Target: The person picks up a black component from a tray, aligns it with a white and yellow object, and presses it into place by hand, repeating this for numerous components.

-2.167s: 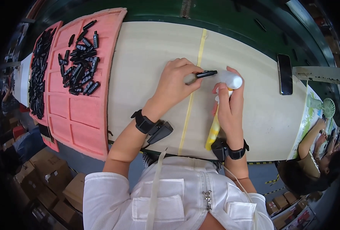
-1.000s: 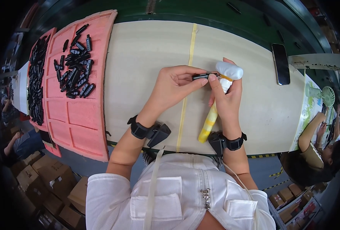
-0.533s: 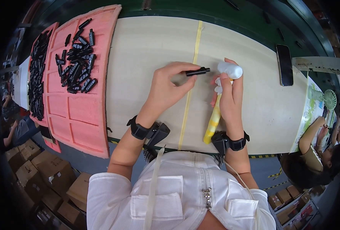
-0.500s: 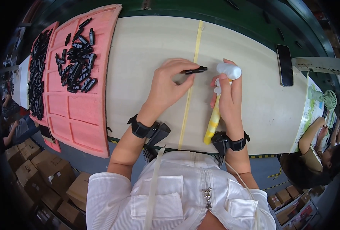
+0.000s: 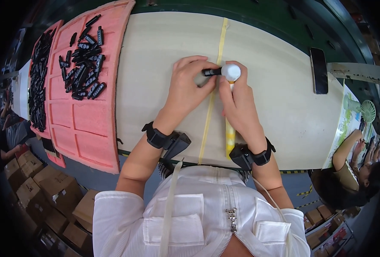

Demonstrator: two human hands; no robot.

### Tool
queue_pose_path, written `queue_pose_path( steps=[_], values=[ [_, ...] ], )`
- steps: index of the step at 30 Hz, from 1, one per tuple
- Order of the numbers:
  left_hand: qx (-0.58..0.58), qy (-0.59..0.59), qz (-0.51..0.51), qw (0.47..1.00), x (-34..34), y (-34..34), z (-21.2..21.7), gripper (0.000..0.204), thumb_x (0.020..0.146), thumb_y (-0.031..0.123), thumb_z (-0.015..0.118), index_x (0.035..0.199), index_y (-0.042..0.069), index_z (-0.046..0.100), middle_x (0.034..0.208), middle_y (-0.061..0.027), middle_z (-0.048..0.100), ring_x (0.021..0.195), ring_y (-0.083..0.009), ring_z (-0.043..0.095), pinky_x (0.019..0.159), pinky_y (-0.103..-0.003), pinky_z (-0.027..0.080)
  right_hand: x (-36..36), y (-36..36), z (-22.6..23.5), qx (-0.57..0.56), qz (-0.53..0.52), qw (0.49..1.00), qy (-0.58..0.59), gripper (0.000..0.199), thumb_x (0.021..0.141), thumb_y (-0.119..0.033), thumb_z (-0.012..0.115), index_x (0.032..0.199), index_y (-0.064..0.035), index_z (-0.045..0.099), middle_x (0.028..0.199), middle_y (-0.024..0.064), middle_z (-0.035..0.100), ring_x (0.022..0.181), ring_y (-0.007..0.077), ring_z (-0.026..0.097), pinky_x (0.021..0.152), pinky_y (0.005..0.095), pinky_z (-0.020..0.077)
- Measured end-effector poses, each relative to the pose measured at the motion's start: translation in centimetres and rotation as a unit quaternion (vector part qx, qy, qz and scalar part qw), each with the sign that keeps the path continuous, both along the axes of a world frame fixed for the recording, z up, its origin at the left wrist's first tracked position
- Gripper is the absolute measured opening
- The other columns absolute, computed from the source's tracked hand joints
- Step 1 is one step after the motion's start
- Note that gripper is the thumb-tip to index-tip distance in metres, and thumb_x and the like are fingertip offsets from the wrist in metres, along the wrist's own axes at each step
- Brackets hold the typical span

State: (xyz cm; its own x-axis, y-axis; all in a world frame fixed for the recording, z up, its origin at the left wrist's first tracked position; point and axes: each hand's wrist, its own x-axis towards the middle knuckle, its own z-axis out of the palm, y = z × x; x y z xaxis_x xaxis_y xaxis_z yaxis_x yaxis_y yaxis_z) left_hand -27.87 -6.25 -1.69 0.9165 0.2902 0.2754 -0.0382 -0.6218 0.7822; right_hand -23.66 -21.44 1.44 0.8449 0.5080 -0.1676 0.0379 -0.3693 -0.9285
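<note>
My left hand is closed, pinching a short black pen-shaped piece between thumb and fingertips. The piece lies sideways, its right end against or just beside the white rounded head of a yellow-handled tool. Closed around that tool below its head is my right hand. The yellow shaft hangs down from the hand toward my body. My fingers hide the contact point and part of the shaft. Both hands are over the pale worktable, near a yellow tape line.
On the left a pink foam tray bears a pile of black pieces; more black pieces fill its far-left side. A phone lies at the right edge. Beyond it are a small green fan and a seated person.
My right hand has brought the yellow-handled tool leftward, and its white head now meets or nearly meets the black piece. The left hand has shifted slightly, still holding the piece.
</note>
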Motion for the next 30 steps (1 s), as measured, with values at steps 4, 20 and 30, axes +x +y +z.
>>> queue_pose_path(
  steps=[4, 20, 30],
  values=[
    [0.012, -0.025, 0.014, 1.0, -0.4, 0.1, 0.3, 0.023, 0.079, 0.008, 0.077, 0.102, 0.009, 0.077, 0.101, -0.0059, 0.075, 0.109, -0.0222, 0.066, 0.098, -0.038, 0.046, 0.2, -0.7, -0.1, 0.101, -0.098, 0.981, 0.13, 0.045, 0.104, -0.022, 0.054, 0.143, -0.0045, 0.039, 0.088, 0.0066, 0.063, 0.051, 0.0094, 0.052, 0.046, 0.0223, 0.0437],
    [-0.461, 0.092, -0.03, 0.882, -1.3, -1.1, 1.9, 0.023, 0.091, 0.002, 0.074, 0.113, -0.003, 0.074, 0.094, -0.0058, 0.074, 0.082, -0.0051, 0.067, 0.072, -0.018, 0.053, 0.1, -1.2, 1.2, 0.166, -0.13, 0.974, 0.086, 0.059, 0.096, -0.019, 0.071, 0.143, -0.0025, 0.041, 0.098, 0.0066, 0.065, 0.051, 0.0069, 0.053, 0.042, 0.0217, 0.0418],
    [-0.427, 0.056, 0.009, 0.902, -1.9, -0.7, 2.6, 0.022, 0.093, 0.007, 0.074, 0.113, -0.003, 0.074, 0.093, -0.0042, 0.074, 0.083, -0.0083, 0.068, 0.077, -0.021, 0.055, -0.3, -1.0, 0.8, 0.171, -0.121, 0.975, 0.067, 0.058, 0.097, -0.018, 0.069, 0.144, -0.0023, 0.038, 0.098, 0.006, 0.066, 0.054, 0.006, 0.053, 0.043, 0.0211, 0.0423]
  ],
)
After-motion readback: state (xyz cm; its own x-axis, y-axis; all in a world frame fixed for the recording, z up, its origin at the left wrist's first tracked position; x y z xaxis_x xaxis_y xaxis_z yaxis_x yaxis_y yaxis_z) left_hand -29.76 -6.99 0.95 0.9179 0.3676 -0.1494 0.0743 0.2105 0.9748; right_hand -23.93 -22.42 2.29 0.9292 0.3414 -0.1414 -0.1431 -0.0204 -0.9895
